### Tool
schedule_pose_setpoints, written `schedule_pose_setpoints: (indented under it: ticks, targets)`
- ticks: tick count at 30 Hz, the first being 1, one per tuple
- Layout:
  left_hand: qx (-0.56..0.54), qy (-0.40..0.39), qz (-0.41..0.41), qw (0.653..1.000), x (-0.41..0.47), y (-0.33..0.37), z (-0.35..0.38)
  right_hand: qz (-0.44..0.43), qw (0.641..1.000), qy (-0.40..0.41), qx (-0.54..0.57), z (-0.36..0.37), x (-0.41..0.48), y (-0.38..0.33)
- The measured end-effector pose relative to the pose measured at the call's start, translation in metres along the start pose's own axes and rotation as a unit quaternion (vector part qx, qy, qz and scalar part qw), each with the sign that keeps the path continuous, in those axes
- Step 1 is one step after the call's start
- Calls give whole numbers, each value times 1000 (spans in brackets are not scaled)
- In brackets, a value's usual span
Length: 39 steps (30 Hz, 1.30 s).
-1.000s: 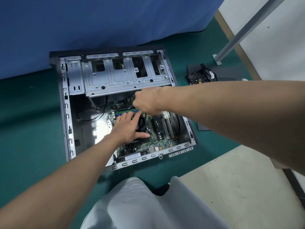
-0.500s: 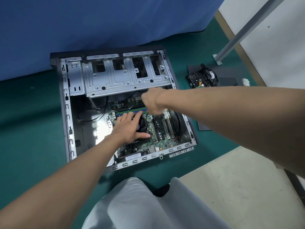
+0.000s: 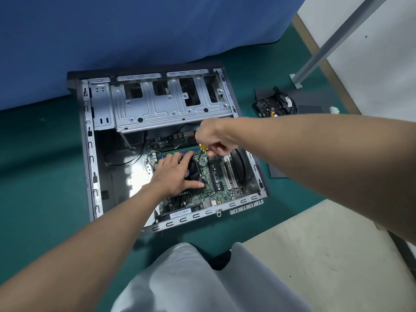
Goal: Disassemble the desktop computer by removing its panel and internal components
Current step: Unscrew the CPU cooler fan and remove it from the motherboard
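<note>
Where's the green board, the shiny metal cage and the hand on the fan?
Green board (image 3: 221, 195), head view, lower part below the slots.
Metal cage (image 3: 157, 113), head view, flat top plate.
Left hand (image 3: 175, 174), head view, back of the hand.

Bright, even light from above — shadows soft; one white glare patch on the case floor (image 3: 135, 183) (detail blown out). Wide-angle stretch swells the edges.

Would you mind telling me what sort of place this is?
Probably a makeshift teardown area on a workshop floor: the open computer case lies on green flooring, a blue curtain hangs behind it, and a removed drive sits on a dark panel nearby.
</note>
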<state>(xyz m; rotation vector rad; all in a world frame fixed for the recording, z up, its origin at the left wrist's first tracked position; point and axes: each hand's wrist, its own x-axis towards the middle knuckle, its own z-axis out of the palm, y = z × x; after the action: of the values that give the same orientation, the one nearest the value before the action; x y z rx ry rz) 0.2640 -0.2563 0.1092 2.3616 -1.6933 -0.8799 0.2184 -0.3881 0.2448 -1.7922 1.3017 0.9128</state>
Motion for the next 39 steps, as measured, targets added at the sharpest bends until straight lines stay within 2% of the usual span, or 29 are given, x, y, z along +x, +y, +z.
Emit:
schedule_pose_setpoints:
  ticks: [2,4,5,7,10,11,12,13,17,19,21,22,23,25,28,31,32,33,34,35,37,39]
  targets:
    - [2,-3,-1,1000,0,0,0,-18,999,-31,-41,-2,-2,-2]
    - [-2,-3,-2,1000,0,0,0,-117,974,26,-194,-4,-4,-1]
    - [-6,-3,-2,1000,0,0,0,-162,938,67,-299,-4,-8,0]
    - [-9,-2,-2,1000,1,1,0,-237,843,123,-467,-1,-17,5]
    - [5,3,0,1000,1,1,1,-347,680,131,-633,3,-20,12]
    - [9,6,2,1000,1,1,0,-364,639,134,-664,5,-18,14]
    - [7,7,2,1000,0,0,0,-367,647,135,-654,5,-17,13]
    - [0,9,2,1000,0,0,0,-361,683,135,-620,4,-18,11]
    - [-16,15,4,1000,-1,0,0,-288,872,110,-381,-1,-15,10]
    - [-16,14,1,1000,-1,1,0,-203,944,118,-233,0,-11,8]
    - [-21,11,-2,1000,0,0,0,-90,988,88,-93,1,-2,4]
    - [-22,9,-2,1000,-1,0,0,-41,995,51,-73,0,-2,1]
    - [-22,8,-3,1000,-1,0,0,-28,995,20,-97,0,-2,-2]
    - [-20,9,-5,1000,-1,1,1,-67,973,21,-221,1,-3,-4]
    - [-21,10,-6,1000,0,1,1,-204,874,125,-423,3,-13,1]
    - [-14,15,-7,1000,0,1,1,-328,730,140,-583,1,-15,10]
    - [-11,17,-6,1000,0,0,1,-358,691,138,-613,1,-14,12]
    - [-12,17,-5,1000,1,0,1,-371,676,138,-621,0,-13,14]
    - [-15,17,-4,1000,0,0,1,-367,690,144,-607,-3,-13,14]
    - [-19,19,-3,1000,0,0,2,-368,724,157,-562,-4,-12,13]
    - [-24,21,-3,999,0,-1,1,-335,816,160,-442,-7,-8,12]
    - [-21,21,-3,1000,0,-1,1,-240,923,136,-269,-6,-5,8]
